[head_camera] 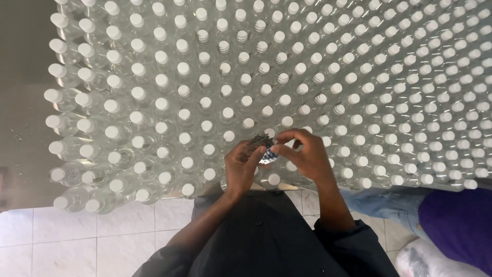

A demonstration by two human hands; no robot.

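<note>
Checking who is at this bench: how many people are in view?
2. The camera wearer, whose left hand and right hand hold a small shiny piece over the bottles; another person's legs at lower right. Others may be out of frame.

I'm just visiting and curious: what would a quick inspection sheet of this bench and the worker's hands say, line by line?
Surface: a grey table, bare along its left edge, the rest packed with bottles.
Job's things: clear bottles with white caps in tight rows; several near the middle show ribbed necks with no cap; a small bundle of dark, shiny bits sits between the hands.
Clutter: nothing seen.
Grippers: left hand and right hand both pinch the bundle above the near rows.
Cables: nothing seen.
Surroundings: white tiled floor; another person's legs in blue jeans and a purple cloth at right.
</note>
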